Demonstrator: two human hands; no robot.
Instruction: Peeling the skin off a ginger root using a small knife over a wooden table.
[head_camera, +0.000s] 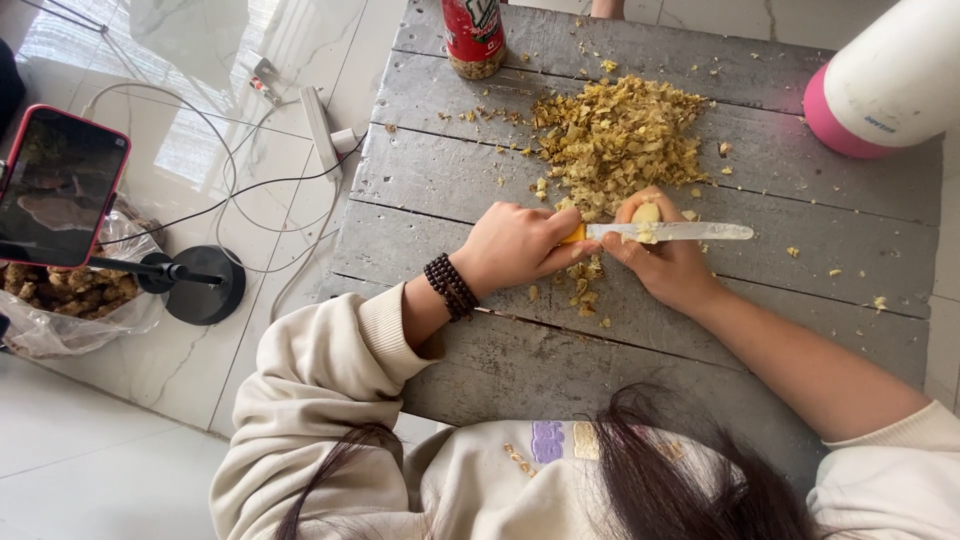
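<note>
My left hand (515, 245), with a dark bead bracelet (451, 286) on the wrist, grips the yellow handle of a knife (690, 232); its pale blade points right. My right hand (665, 265) pinches a small peeled yellowish root piece (646, 213) against the blade. Both hands rest over the grey wooden table (470, 185). Just beyond them lies a heap of yellow-brown peelings (620, 135), and several scraps lie under my hands.
A red bottle (473, 35) stands at the table's far edge. A white and pink container (890, 80) sits far right. On the floor to the left are a phone on a stand (60, 185), a plastic bag of knobbly roots (70, 295), a power strip (320, 130) and cables.
</note>
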